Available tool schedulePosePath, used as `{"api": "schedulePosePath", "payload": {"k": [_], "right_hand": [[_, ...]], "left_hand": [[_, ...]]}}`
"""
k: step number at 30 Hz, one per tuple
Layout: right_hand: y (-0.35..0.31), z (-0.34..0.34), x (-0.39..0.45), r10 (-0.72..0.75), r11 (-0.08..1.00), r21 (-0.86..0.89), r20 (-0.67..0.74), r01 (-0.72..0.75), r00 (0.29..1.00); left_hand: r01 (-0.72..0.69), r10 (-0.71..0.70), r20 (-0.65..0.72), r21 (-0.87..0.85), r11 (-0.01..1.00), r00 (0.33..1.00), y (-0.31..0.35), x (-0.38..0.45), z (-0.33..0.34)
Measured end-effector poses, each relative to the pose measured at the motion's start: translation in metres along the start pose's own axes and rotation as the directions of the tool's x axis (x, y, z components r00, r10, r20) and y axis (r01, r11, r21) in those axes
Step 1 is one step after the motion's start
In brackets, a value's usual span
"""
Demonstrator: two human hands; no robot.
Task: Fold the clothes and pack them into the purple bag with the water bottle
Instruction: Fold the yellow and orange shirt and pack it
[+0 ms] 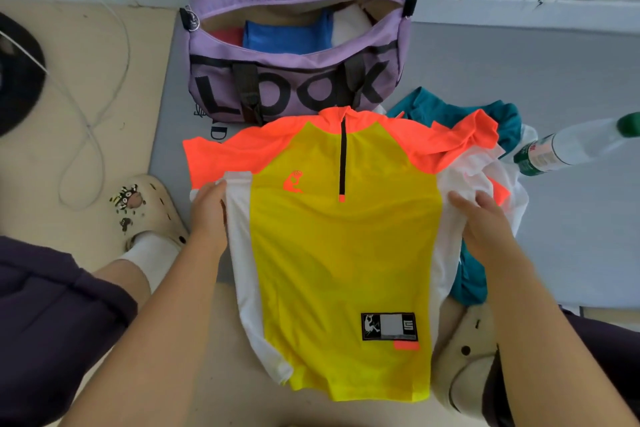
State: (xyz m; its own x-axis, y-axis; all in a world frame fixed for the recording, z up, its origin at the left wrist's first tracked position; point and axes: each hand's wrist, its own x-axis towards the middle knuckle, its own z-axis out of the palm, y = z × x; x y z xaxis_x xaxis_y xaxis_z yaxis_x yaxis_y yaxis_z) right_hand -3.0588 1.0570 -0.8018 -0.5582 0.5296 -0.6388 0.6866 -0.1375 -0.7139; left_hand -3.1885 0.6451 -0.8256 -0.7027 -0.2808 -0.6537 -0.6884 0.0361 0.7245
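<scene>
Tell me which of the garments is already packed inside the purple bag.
The folded blue garment, lying inside the open purple fabric bag. The yellow and orange zip-neck shirt and the crumpled teal garment are outside it.

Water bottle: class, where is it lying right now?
In the head view, the water bottle lies at the right edge on the grey mat, beside the teal garment.
</scene>
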Motion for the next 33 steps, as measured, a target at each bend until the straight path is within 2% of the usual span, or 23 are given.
{"api": "schedulePosePath", "payload": {"k": [1, 4, 6, 8, 9, 12, 17, 20, 23, 27, 30, 33], "right_hand": [[-0.003, -0.001, 0.001, -0.001, 0.999, 0.042, -0.013, 0.002, 1.000], [-0.006, -0.003, 0.002, 0.018, 0.999, 0.048, -0.057, -0.016, 0.998], [0.000, -0.002, -0.001, 0.042, 0.998, -0.040, -0.036, -0.044, 0.998], [0.009, 0.000, -0.004, 0.086, 0.985, -0.149, 0.019, -0.082, 0.996], [0.012, 0.000, -0.006, 0.105, 0.975, -0.200, 0.038, -0.096, 0.994], [0.015, -0.003, -0.011, 0.074, 0.974, -0.218, 0.052, -0.061, 0.996], [0.001, -0.012, -0.007, -0.066, 0.983, -0.177, -0.123, 0.043, 0.990], [-0.018, -0.007, -0.002, -0.090, 0.990, -0.129, -0.203, 0.064, 0.975], [-0.030, -0.003, -0.001, -0.129, 0.992, -0.015, -0.179, 0.129, 0.975], [-0.035, -0.002, -0.001, -0.168, 0.986, 0.002, -0.005, 0.168, 0.986], [-0.038, 0.000, 0.000, -0.219, 0.950, -0.203, 0.108, 0.237, 0.970], [-0.036, 0.001, 0.008, -0.316, 0.796, -0.524, 0.066, 0.302, 0.947]], "left_hand": [[-0.036, 0.035, -0.017, -0.007, 0.999, 0.999, 0.005, 0.000, -0.001], [-0.036, 0.056, -0.144, 0.140, 0.989, 0.988, 0.008, -0.005, 0.001], [0.088, -0.082, -0.039, 0.188, 0.978, 0.996, -0.001, -0.009, 0.005], [0.232, -0.257, 0.025, 0.349, 0.908, 0.966, -0.013, -0.010, 0.006], [0.235, -0.268, 0.034, 0.384, 0.893, 0.963, -0.019, -0.010, 0.004], [0.176, -0.194, 0.020, 0.344, 0.922, 0.981, -0.022, -0.009, -0.004], [-0.055, 0.103, -0.148, 0.298, 0.953, 0.984, -0.004, -0.010, -0.008], [-0.167, 0.217, -0.172, 0.269, 0.949, 0.961, 0.014, -0.011, -0.001], [-0.238, 0.264, -0.089, 0.229, 0.944, 0.960, 0.033, -0.010, 0.004], [-0.240, 0.198, 0.184, 0.243, 0.940, 0.963, 0.038, -0.009, 0.000], [-0.236, 0.148, 0.260, 0.349, 0.907, 0.954, 0.033, -0.004, -0.002], [-0.267, 0.238, 0.123, 0.499, 0.824, 0.964, 0.026, 0.002, -0.005]]}}
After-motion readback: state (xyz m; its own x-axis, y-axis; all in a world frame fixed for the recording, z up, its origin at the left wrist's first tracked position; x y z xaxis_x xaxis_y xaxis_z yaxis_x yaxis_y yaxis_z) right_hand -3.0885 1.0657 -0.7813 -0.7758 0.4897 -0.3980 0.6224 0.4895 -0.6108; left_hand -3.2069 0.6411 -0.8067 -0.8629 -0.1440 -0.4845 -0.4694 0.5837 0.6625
